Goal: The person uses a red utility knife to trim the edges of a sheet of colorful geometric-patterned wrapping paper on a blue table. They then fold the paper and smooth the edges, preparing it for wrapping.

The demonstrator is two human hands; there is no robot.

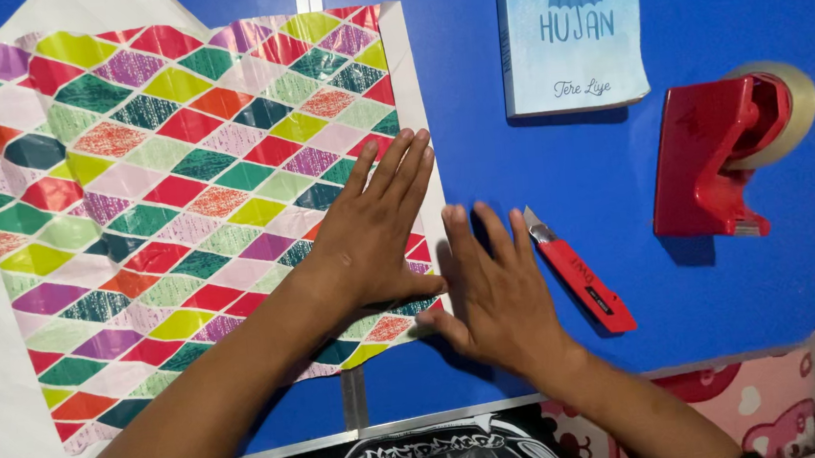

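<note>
**Both palms down on the wrapping paper edge**

So the left hand [373, 227] sits flat in the middle of the frame, fingers straight and close together, pressing down on the right-hand part of the wrapping paper [169, 201]. It isn't gripping anything, just an open palm on top of the sheet. The right hand [497, 295] is just beside it, a bit lower and to the right, also spread flat with nothing held. Most of it rests on the blue table [541, 178], and its thumb reaches over to the lower right corner of the paper, right under the left hand's wrist.

The paper itself covers the left half of the frame, a glossy sheet with a diamond pattern in red, green, yellow, purple and pink, with a plain white strip along its right edge.

Just to the right of the right hand there's a red utility knife [581, 281] lying at an angle, close to the fingers but not touching. Further right sits a red tape dispenser [711, 158] with a roll on it. At the top centre-right lies a light blue book [572, 28], well apart from both hands.
</note>
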